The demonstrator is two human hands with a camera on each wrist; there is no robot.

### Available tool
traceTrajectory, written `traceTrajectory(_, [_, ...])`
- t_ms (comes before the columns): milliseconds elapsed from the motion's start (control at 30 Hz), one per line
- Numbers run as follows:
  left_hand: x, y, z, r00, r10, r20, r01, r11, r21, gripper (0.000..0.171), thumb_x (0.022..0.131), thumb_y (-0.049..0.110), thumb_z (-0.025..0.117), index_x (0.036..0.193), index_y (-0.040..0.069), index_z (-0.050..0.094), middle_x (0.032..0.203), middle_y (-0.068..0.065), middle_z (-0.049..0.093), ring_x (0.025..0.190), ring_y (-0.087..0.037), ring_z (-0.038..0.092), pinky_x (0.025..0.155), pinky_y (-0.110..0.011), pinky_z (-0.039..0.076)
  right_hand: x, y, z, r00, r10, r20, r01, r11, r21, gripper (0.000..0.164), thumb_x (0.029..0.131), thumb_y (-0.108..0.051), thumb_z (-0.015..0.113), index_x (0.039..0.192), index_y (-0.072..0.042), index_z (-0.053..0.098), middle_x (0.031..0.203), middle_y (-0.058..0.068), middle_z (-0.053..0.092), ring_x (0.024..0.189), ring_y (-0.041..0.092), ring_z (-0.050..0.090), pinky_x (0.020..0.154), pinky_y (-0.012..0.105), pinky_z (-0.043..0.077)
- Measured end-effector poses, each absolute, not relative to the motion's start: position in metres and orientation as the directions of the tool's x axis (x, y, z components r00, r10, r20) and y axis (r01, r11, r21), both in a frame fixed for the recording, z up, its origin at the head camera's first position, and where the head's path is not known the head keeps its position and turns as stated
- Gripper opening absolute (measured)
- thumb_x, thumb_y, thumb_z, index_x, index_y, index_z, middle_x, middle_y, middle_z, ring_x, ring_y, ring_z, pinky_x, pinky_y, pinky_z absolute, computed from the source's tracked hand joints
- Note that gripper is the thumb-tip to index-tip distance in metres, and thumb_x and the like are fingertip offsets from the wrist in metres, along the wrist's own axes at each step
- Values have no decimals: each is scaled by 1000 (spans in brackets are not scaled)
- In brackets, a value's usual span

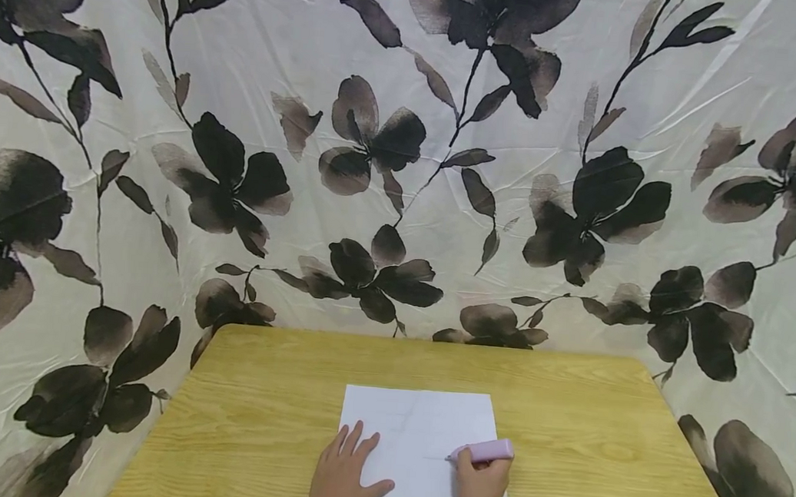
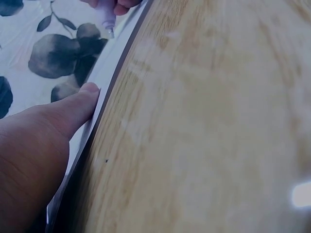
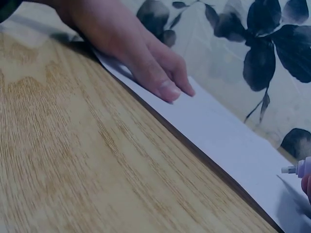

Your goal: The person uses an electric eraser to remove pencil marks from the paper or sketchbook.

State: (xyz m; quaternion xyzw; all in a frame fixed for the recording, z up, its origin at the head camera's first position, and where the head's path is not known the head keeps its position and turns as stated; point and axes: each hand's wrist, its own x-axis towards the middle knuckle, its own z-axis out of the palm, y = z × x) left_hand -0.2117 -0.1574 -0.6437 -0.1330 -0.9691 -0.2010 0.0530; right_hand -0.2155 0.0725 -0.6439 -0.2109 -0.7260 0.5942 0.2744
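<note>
A white sheet of paper [image 1: 420, 427] lies on the wooden table. My left hand [image 1: 347, 476] rests on its left side with fingers spread; the thumb [image 2: 80, 104] presses near the paper's front edge. On the right side of the sheet, my right hand [image 1: 481, 485] grips a chunky lilac electric eraser [image 1: 491, 450]. Its narrow tip points left and down, right at a thin faint line on the paper. In the right wrist view the eraser [image 3: 303, 168] shows a silvery collar and a pale tip. Only a bit of the right hand's fingers shows there.
The yellow wooden table [image 1: 586, 431] extends around the sheet, with rounded far corners. Behind it hangs a white cloth [image 1: 302, 34] printed with dark flowers. A bright light reflection lies at the table's front, by the paper's near edge.
</note>
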Motion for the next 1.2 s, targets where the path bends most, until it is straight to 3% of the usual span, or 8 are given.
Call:
traceTrajectory(900, [-210,-156,-642,-963,229,142,267,884,383,85,78,77,55,137,17,55,149,-18,39,137,-45,30,106,-63,28,-212,72,-642,-799,584,141,-14,217,-976,39,77,1,68,106,5,43,80,13,57,65,15,56,55,22,49])
traceTrajectory(1067, [-210,-156,-641,-962,233,143,271,881,389,84,78,76,55,137,16,54,149,-19,39,137,-45,29,106,-64,27,-213,73,-642,-762,640,100,-28,122,-992,34,79,2,66,104,4,42,82,15,56,62,13,57,52,19,50])
traceTrajectory(1200, [-210,-156,-640,-962,231,144,270,881,389,85,78,76,55,137,16,55,149,-19,39,137,-45,29,106,-64,26,-213,73,-641,-743,657,127,-34,152,-988,36,78,3,66,105,6,43,87,18,59,73,16,59,60,14,49])
